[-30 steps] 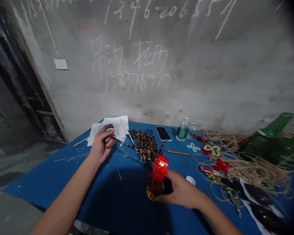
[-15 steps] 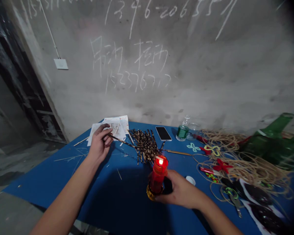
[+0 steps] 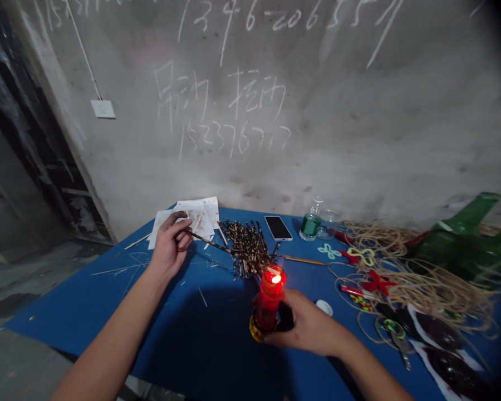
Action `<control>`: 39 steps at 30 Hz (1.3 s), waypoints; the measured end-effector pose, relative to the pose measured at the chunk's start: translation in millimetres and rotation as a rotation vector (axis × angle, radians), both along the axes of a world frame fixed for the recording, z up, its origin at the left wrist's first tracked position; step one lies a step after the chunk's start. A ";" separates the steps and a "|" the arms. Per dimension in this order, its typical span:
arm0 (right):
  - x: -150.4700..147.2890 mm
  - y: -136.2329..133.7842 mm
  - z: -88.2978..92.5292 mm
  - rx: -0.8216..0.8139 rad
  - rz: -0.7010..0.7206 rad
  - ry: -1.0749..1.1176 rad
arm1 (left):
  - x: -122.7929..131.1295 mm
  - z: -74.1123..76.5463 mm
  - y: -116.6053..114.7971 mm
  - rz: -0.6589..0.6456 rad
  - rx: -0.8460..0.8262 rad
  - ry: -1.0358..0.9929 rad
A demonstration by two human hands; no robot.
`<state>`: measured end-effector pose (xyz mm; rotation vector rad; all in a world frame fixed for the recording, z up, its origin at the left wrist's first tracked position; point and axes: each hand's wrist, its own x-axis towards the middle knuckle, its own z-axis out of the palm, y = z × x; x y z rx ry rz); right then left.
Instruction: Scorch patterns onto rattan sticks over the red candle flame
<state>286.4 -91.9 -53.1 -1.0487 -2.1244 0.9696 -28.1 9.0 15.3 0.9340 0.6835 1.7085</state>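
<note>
My left hand (image 3: 173, 239) pinches the end of a thin dark stick (image 3: 209, 241), which slants right and down over a pile of scorched sticks (image 3: 248, 245). My right hand (image 3: 303, 326) is wrapped round a red candle (image 3: 268, 306) with a gold base, held in front of the pile. A bright flame glows at the candle's top. Whether the held stick's far end reaches the flame, I cannot tell among the other sticks. White papers (image 3: 209, 211) with a few pale sticks lie behind my left hand.
On the blue table (image 3: 87, 328), a phone (image 3: 278, 228), a small bottle with a green label (image 3: 311, 223) and a glass jar stand behind the pile. To the right are tangled cord (image 3: 434, 273), red and yellow shapes, pliers (image 3: 401, 345) and large green bottles (image 3: 455, 239).
The flame at the candle's top has shifted slightly and looks brighter. Both hands, the stick and the pile stay in nearly the same place.
</note>
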 end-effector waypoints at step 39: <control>-0.9 -1.2 5.4 -0.034 0.017 -0.014 | -0.4 1.0 -1.4 -0.062 0.017 -0.010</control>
